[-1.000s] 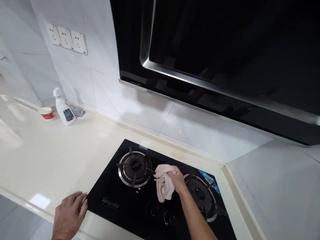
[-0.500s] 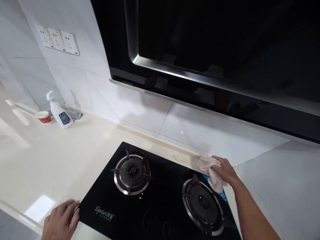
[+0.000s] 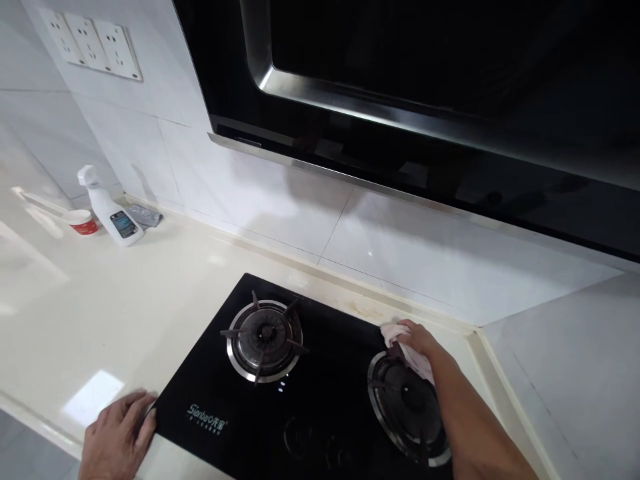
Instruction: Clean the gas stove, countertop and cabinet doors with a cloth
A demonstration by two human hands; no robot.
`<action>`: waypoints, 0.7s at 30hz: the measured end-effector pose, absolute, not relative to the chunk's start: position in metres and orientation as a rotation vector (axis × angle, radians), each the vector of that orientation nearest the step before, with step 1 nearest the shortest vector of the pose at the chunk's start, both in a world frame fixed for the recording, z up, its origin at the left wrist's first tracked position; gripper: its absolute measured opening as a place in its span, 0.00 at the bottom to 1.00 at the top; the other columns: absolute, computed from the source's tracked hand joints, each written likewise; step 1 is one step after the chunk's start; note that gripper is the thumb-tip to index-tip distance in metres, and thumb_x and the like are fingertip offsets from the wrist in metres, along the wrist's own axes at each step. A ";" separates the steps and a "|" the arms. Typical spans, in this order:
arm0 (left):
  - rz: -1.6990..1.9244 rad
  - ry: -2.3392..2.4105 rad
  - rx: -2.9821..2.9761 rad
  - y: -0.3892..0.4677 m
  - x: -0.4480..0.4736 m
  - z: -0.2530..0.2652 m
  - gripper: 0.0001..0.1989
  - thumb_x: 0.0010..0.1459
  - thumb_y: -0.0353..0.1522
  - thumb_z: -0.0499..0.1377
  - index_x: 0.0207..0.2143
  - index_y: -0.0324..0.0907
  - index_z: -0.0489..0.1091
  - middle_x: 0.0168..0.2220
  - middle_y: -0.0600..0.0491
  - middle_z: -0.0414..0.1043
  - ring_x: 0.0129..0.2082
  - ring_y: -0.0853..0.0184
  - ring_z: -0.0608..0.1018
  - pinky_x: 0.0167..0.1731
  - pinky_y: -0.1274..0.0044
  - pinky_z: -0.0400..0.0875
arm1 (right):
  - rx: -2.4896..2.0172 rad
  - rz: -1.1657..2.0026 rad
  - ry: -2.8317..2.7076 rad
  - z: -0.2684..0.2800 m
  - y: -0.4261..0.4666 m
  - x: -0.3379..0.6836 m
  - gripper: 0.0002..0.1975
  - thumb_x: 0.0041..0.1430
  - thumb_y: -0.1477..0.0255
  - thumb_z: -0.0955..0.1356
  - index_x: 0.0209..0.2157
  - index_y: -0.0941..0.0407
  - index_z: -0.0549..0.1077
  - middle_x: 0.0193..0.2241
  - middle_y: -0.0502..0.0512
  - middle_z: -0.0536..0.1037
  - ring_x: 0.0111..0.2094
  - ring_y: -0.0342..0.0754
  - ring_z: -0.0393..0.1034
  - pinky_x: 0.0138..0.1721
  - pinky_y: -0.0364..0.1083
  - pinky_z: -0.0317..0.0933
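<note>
A black glass gas stove (image 3: 320, 373) with two burners is set on the pale countertop. My right hand (image 3: 421, 340) is closed around a pinkish-white cloth (image 3: 413, 357) and presses it on the stove's back right, behind the right burner (image 3: 407, 403). Part of the cloth is hidden by my hand and forearm. My left hand (image 3: 119, 430) rests on the counter with fingers stretched forward, its fingertips touching the stove's front left corner. No object shows in it. The left burner (image 3: 265, 340) stands apart from both hands.
A brownish stain (image 3: 364, 309) marks the counter behind the stove. Low overhead hangs a black range hood (image 3: 400, 147). At the back left are a white spray bottle (image 3: 111, 212), a red and white tub (image 3: 83, 222) and a grey packet (image 3: 145, 215). Sockets (image 3: 90, 43) are on the wall.
My right hand and the cloth have moved left and down, from the counter's back edge onto the stove's back right. A blue printed patch beside the cloth is now out of sight. My left hand stays put.
</note>
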State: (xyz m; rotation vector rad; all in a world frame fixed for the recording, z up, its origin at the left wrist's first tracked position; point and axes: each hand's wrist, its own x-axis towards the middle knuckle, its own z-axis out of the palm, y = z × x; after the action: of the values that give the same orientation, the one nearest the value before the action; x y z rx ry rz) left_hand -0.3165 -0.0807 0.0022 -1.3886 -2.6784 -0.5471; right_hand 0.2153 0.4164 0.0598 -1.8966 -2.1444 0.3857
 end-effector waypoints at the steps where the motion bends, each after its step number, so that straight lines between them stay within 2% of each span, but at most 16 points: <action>1: -0.543 -2.677 -1.396 -0.081 -0.317 0.001 0.23 0.64 0.46 0.47 0.45 0.47 0.77 0.49 0.46 0.75 0.50 0.52 0.74 0.44 0.61 0.70 | -1.908 0.423 -2.225 0.060 0.419 0.213 0.14 0.65 0.62 0.70 0.44 0.58 0.73 0.40 0.53 0.75 0.38 0.45 0.71 0.41 0.49 0.69; 4: -0.537 -2.681 -1.405 -0.081 -0.318 -0.001 0.22 0.64 0.46 0.47 0.45 0.48 0.77 0.49 0.46 0.75 0.49 0.52 0.74 0.44 0.62 0.69 | -1.924 0.474 -2.439 0.062 0.426 0.199 0.16 0.66 0.62 0.69 0.49 0.58 0.71 0.45 0.55 0.74 0.42 0.47 0.71 0.43 0.50 0.69; 6: -0.535 -2.689 -1.402 -0.081 -0.318 0.000 0.23 0.64 0.46 0.47 0.45 0.48 0.77 0.49 0.46 0.75 0.50 0.52 0.74 0.44 0.62 0.69 | -1.895 0.469 -2.565 0.065 0.428 0.183 0.18 0.62 0.65 0.71 0.51 0.57 0.70 0.46 0.55 0.73 0.42 0.48 0.69 0.44 0.50 0.67; 10: -0.518 -2.725 -1.384 -0.081 -0.316 0.004 0.24 0.65 0.46 0.45 0.46 0.47 0.77 0.50 0.46 0.75 0.51 0.51 0.73 0.43 0.62 0.69 | -1.724 0.396 -2.821 0.069 0.418 0.144 0.18 0.49 0.79 0.72 0.44 0.55 0.74 0.45 0.56 0.72 0.47 0.52 0.64 0.49 0.51 0.59; 13: -0.507 -2.738 -1.387 -0.081 -0.316 0.005 0.24 0.65 0.46 0.45 0.47 0.47 0.76 0.51 0.46 0.74 0.51 0.51 0.73 0.43 0.62 0.68 | -1.529 0.332 -2.976 0.073 0.402 0.119 0.16 0.49 0.84 0.68 0.39 0.54 0.76 0.48 0.59 0.71 0.52 0.57 0.61 0.54 0.55 0.53; 17: -0.501 -2.734 -1.381 -0.080 -0.315 0.005 0.24 0.65 0.46 0.45 0.47 0.47 0.76 0.51 0.46 0.74 0.51 0.52 0.73 0.43 0.63 0.68 | -1.339 0.325 -3.096 0.081 0.377 0.098 0.16 0.48 0.86 0.67 0.36 0.55 0.75 0.47 0.60 0.71 0.52 0.57 0.60 0.54 0.56 0.51; 21: -0.506 -2.718 -1.394 -0.080 -0.315 0.005 0.23 0.65 0.46 0.45 0.47 0.47 0.76 0.51 0.47 0.74 0.51 0.52 0.73 0.44 0.62 0.68 | -1.190 0.435 -3.105 0.080 0.330 0.073 0.20 0.45 0.83 0.70 0.41 0.53 0.75 0.47 0.57 0.70 0.50 0.56 0.60 0.52 0.53 0.52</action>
State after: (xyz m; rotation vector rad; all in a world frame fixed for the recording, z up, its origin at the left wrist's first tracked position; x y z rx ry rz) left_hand -0.3148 -0.0801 0.0047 -1.3940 -2.7177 -0.5064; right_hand 0.0726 0.3303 0.0798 -1.1895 -3.1051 0.4346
